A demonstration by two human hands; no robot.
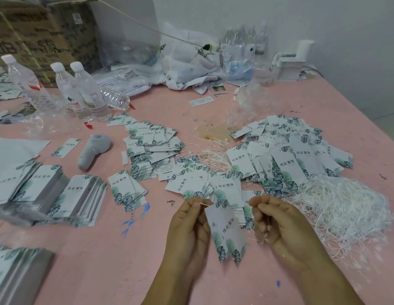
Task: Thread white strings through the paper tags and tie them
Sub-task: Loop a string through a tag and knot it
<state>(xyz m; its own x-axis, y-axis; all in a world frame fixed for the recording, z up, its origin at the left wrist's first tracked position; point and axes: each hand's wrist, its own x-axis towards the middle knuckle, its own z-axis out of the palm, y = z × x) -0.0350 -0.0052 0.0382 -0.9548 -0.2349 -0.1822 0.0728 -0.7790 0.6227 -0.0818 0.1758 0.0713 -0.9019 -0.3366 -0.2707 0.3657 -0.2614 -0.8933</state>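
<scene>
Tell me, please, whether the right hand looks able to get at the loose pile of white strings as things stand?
Probably yes. The pile of white strings lies on the pink table just to the outer side of the right hand, with nothing between them. That hand already pinches a string, though, so it would have to let go first.

On the table (191,111), strings (345,208) lie near right, a tag pile (290,150) behind them, stacked tags (59,194) near left, bottles (81,91) far left.

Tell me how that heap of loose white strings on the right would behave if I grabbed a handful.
The heap of white strings looks thin and tangled, so it would probably droop limply and drag neighbours along. It likely weighs little, and stray strands already trailing off its edges suggest some would slip out.
</scene>
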